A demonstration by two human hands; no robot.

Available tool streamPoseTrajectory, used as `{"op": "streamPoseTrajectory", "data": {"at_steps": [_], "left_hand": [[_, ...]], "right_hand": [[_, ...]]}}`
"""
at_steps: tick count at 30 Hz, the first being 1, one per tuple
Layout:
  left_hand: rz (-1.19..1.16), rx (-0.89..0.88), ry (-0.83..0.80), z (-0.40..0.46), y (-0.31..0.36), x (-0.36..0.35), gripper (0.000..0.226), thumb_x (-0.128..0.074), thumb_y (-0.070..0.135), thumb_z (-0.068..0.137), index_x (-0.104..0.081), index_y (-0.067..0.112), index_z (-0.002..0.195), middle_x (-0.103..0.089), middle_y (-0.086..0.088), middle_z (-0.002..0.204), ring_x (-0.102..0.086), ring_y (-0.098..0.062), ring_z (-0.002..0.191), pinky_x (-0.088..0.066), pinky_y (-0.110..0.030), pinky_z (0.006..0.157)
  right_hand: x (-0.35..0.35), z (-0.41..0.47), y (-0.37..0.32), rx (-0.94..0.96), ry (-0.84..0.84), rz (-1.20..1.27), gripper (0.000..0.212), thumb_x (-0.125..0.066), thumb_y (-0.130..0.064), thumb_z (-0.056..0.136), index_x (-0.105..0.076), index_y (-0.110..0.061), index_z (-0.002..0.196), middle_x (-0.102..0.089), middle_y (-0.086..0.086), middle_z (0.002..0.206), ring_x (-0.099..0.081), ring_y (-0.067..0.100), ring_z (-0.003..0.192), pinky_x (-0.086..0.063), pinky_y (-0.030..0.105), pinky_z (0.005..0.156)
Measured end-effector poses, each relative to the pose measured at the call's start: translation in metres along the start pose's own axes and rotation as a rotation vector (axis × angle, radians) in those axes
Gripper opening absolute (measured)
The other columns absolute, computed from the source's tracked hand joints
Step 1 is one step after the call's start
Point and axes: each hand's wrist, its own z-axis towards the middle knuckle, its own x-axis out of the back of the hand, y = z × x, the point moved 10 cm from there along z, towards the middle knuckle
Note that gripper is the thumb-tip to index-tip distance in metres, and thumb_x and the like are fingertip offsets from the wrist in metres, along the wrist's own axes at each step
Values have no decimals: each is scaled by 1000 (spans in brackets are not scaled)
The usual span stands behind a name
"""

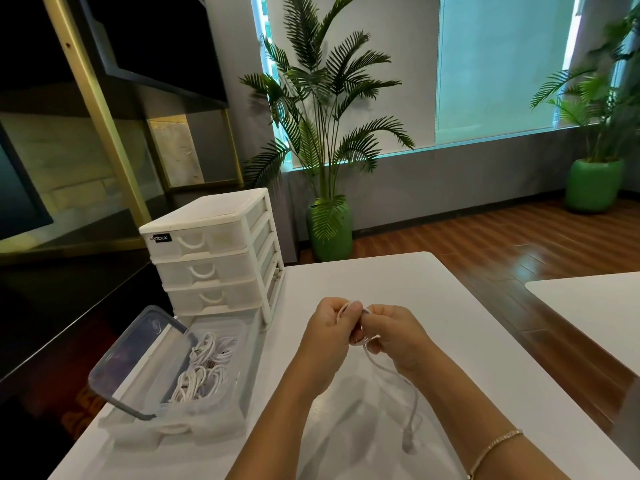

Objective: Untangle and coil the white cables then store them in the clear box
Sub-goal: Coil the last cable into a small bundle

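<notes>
Both hands are meeting above the middle of the tabletop and pinching one white cable [388, 370] between them: the left hand [329, 336] is curling its fingers round a small bundle of loops, its thumb pressing on top, and the right hand [398, 336] is curling its fingers round the strand just beside it, so neither hand is showing any gap. The loose tail of the cable is hanging down from the right hand, bending toward the near edge, and its plug [408, 441] is sitting close over the table [398, 275], though it is blurred and I cannot tell whether it is touching. A thin bracelet [495, 445] is circling the right wrist. The clear box [214, 410] is standing at the left edge of the tabletop, well apart from the hands, with coiled white cables [204, 365] already lying inside; its clear lid [128, 362] is leaning upright against the box's left side, overhanging the table edge. A white drawer unit [214, 254] is standing at the far left corner, just behind the box. Bare tabletop is stretching between the hands and the box, and from the hands to the far and right edges. A second white table [595, 306] is showing at the right, across a strip of wooden floor.
</notes>
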Motion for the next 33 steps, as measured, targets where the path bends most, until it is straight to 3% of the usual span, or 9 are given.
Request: {"op": "streamPoseTrajectory", "data": {"at_steps": [5,8,11,14,17,20,24,29,33], "left_hand": [[17,-32,-39,-1,3,1,19,-41,26,99,-59,24,104,-61,2,89,-56,-10,81,-48,-20,75],[65,-68,-8,0,8,3,25,-39,24,99,-63,22,94,-63,-1,92,-58,-14,87,-49,-19,74],[107,-71,58,1,6,11,26,-37,27,100,-62,18,99,-63,-3,96,-59,-16,92,-50,-21,79],[130,-70,125,2,6,18,28,-34,30,100,-59,18,104,-60,0,94,-57,-12,86,-49,-18,77],[153,-45,178,2,3,23,29,-32,33,100,-57,19,107,-59,1,98,-56,-12,87,-47,-17,77],[133,0,242,3,0,29,31,-32,35,99,-54,21,114,-58,0,107,-56,-15,98,-48,-21,84],[73,15,266,1,0,28,32,-35,36,98,-55,20,118,-60,-2,112,-57,-18,103,-50,-27,91],[116,-24,281,0,4,24,26,-36,35,99,-57,23,106,-63,0,108,-60,-19,103,-52,-35,95],[107,-7,277,0,0,24,22,-36,36,98,-56,27,97,-64,0,105,-61,-18,102,-51,-36,96]], "right_hand": [[-3,-3,1,2,-54,-74,18,-51,0,82,-63,-2,70,-64,5,63,-56,9,57,-38,21,54],[-8,-6,-3,36,-77,-65,18,-55,2,84,-66,-7,73,-64,-5,56,-56,1,48,-42,18,52],[-12,-8,-8,97,-41,-57,18,-60,4,82,-64,-11,74,-60,-5,57,-54,0,47,-43,10,49],[-6,-7,-11,155,62,-187,12,-69,-7,78,-63,-15,72,-56,-1,60,-49,7,51,-43,17,51],[0,-7,-18,211,171,-349,13,-74,-19,75,-62,-24,73,-61,-6,68,-56,12,62,-51,24,61],[6,-13,-30,324,312,-482,28,-76,-31,73,-53,-25,87,-56,-13,79,-55,9,64,-45,12,59],[6,-27,-51,589,474,-655,19,-78,-30,71,-61,-20,72,-57,-9,77,-47,4,57,-35,5,55],[2,-43,-63,672,647,-755,17,-69,-30,64,-62,-15,70,-62,-1,70,-45,8,49,-27,-2,50],[-6,-46,-68,745,630,-827,9,-66,-24,66,-62,-17,67,-62,-3,61,-48,10,41,-37,8,38]]}}
